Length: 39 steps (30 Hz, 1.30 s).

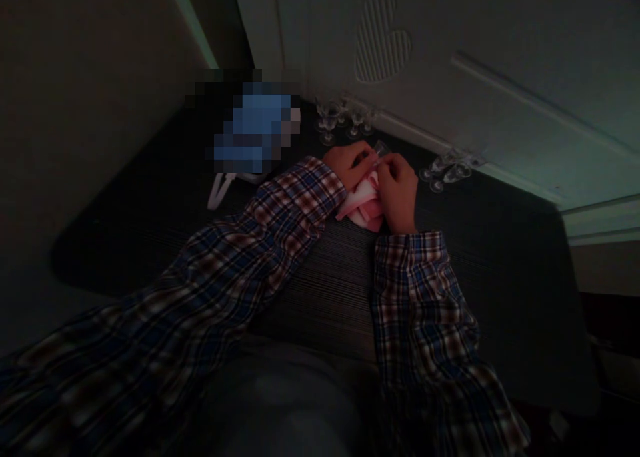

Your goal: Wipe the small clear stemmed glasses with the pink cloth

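A pink and white cloth (369, 203) hangs in folds between my two hands, low over the dark table. Out of its top pokes a small clear glass (381, 148), mostly covered by fingers and fabric. My left hand (350, 165) is closed at the left of the glass, its fingertips against it and the cloth. From the right, my right hand (400, 189) pinches the cloth close to the glass, fingers curled. Dim light hides exactly where each fingertip presses.
Several small stemmed glasses (327, 123) stand at the back of the dark table (310, 290), left of my hands. More stemmed glasses (456, 168) are grouped to the right. A blurred blue object (260, 133) with a white strap lies back left. Behind rises a pale panel (435, 17).
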Each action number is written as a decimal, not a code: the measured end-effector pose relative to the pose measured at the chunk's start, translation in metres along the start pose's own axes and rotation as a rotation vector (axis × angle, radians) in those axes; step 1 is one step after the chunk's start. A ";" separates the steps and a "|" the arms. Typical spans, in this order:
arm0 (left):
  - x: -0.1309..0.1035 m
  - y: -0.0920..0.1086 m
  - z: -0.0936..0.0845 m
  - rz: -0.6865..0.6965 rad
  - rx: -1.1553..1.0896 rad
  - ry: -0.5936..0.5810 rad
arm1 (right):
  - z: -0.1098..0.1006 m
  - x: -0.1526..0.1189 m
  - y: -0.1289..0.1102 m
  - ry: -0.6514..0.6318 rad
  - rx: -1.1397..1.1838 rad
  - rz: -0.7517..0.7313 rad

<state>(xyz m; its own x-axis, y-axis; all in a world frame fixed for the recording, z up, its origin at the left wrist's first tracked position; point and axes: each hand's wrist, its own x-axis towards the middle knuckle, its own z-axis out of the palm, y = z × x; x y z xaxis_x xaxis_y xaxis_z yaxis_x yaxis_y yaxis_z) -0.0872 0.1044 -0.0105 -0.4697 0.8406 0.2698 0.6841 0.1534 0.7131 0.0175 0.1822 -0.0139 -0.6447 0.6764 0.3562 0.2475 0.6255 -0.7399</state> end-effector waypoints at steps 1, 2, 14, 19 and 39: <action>0.000 0.000 0.000 0.001 0.002 0.003 | 0.000 0.000 0.001 -0.004 -0.003 -0.004; 0.000 -0.001 0.001 0.003 0.003 0.008 | 0.000 0.000 0.001 -0.009 -0.007 -0.009; 0.000 0.000 0.001 0.013 -0.003 0.013 | 0.001 0.003 0.007 -0.034 -0.036 -0.030; 0.000 0.000 0.001 -0.003 -0.011 0.010 | 0.001 0.002 0.007 -0.036 -0.027 -0.041; 0.001 0.001 0.002 0.021 0.026 0.059 | -0.001 0.003 0.001 -0.022 -0.097 -0.010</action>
<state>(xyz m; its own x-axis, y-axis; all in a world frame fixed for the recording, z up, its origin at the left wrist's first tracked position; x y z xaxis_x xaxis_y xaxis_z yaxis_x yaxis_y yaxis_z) -0.0862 0.1059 -0.0111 -0.4871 0.8115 0.3227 0.7081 0.1507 0.6898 0.0163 0.1850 -0.0128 -0.6631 0.6618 0.3497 0.3093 0.6677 -0.6772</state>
